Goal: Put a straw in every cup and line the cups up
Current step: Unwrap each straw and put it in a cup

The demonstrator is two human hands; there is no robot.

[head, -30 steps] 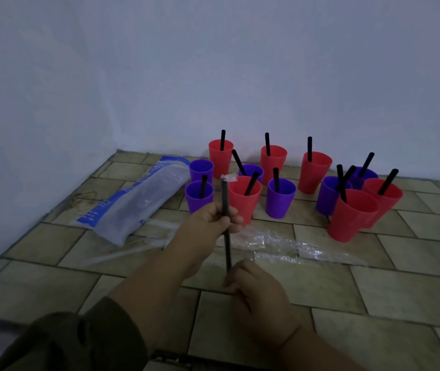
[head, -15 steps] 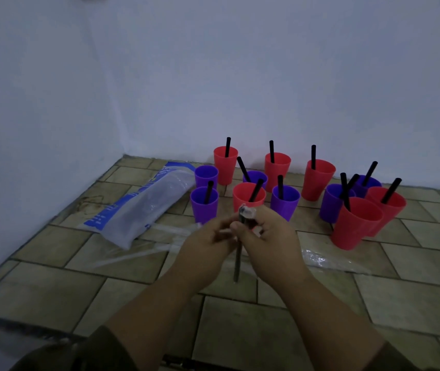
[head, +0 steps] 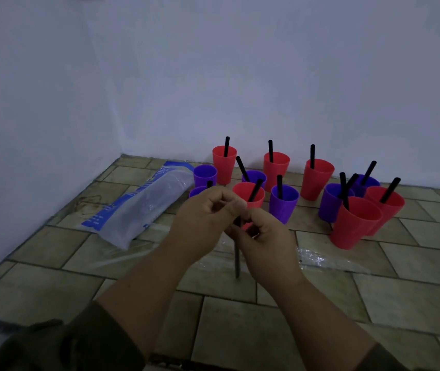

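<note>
Six red cups (head: 357, 222), six purple cups (head: 284, 203), two hands (head: 263, 238).

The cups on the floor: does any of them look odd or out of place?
Yes. The purple cup at the far left holds no straw, unlike the others visible. The cups form a loose cluster, not a line. At the right, a purple cup seems to hold two straws.

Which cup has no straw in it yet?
The purple cup at the far left of the group, beside the plastic bag. Its mouth shows empty; every other cup in view has a black straw standing in it.
</note>
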